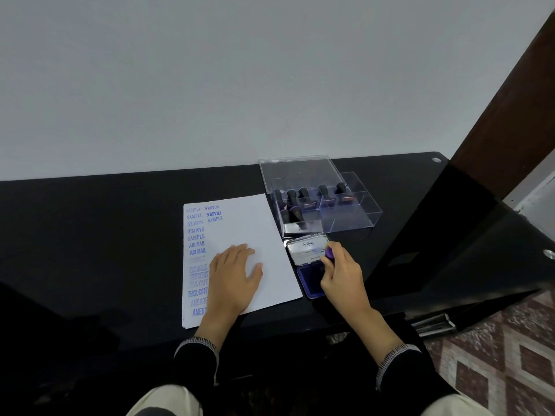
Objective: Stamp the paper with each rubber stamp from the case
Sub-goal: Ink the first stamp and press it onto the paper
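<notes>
A white paper [264, 235] lies on the black table [90, 229], with blue stamped words in a column down its left side and a few more at the top. My left hand [232, 276] rests flat on the paper, fingers spread. My right hand [342, 273] grips a rubber stamp with a purple handle [329, 252] and holds it down on the blue ink pad [309, 280]. The pad's silver lid [304, 250] stands open behind it. A clear plastic case [353, 210] beyond the pad holds several dark-handled stamps [303, 196].
The case's clear lid [297, 169] leans open at the back. The table's right edge runs near a dark wooden frame [504, 115]. A patterned tile floor [495, 355] shows at lower right. A pale wall rises behind the table.
</notes>
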A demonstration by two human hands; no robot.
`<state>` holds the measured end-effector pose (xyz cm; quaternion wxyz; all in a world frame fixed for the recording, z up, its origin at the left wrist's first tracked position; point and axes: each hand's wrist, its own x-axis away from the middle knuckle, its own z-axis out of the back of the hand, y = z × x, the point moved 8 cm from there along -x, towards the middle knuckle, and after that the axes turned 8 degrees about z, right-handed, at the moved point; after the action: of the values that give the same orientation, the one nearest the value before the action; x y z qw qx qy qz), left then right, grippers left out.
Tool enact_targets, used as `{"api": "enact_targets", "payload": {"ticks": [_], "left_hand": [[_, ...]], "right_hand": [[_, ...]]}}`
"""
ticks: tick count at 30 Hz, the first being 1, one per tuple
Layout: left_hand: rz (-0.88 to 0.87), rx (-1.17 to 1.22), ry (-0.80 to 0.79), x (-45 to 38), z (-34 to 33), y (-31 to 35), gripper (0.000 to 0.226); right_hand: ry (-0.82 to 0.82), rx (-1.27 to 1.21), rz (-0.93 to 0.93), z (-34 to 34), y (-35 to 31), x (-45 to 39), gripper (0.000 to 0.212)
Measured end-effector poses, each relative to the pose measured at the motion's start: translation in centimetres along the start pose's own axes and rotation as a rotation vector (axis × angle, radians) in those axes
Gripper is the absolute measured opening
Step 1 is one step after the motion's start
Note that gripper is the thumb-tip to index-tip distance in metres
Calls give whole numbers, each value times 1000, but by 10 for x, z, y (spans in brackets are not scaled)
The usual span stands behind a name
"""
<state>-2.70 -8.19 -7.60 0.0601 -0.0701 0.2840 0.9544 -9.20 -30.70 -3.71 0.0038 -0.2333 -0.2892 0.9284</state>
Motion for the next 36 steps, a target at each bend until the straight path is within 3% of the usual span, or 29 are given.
{"api": "enact_targets", "payload": {"ticks": [12,19,28,36], "left_hand": [[-10,3,13,0,0,0,43],[-2,2,10,0,0,0,38],[-9,3,5,0,0,1,38],[-3,9,-1,0,0,1,38]], "right_hand": [[127,-97,8,5,-3,16,23],[-30,-87,-20,-2,5,-5,18],[83,-190,-19,6,0,15,21],[-47,-202,-68,0,1,16,12]]}}
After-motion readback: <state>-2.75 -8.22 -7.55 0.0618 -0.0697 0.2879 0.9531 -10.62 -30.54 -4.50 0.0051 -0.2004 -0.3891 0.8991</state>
